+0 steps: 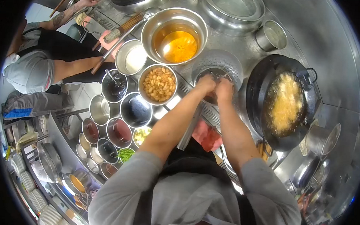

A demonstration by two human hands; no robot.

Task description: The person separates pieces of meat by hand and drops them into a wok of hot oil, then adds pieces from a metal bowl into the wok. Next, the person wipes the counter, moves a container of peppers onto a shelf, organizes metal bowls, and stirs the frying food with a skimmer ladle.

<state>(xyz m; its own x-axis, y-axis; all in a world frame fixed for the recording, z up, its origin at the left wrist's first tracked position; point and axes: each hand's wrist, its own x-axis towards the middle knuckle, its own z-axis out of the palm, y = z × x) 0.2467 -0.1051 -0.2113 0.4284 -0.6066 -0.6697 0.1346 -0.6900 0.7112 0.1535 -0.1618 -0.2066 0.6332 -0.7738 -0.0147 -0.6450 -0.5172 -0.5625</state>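
My left hand [206, 85] and my right hand [224, 89] are close together at the middle of the head view. Both are closed, with the fingers curled down over a dark round vessel [212, 99]. What they grip is hidden by the hands themselves. The vessel sits at the near side of a round grey metal basin [229, 58] that looks wet. A long flat metal handle or bar [190, 130] slants from below my left hand toward my body. Under my forearms lies a red cloth [207, 138].
To the right, a black wok [256, 95] holds bubbling oil with pale food [285, 104]. A steel bowl of golden liquid [147, 36], a pot of fried chunks [160, 85] and several sauce pots stand left. Another person [30, 71] works at far left. A ladle [123, 38] lies across.
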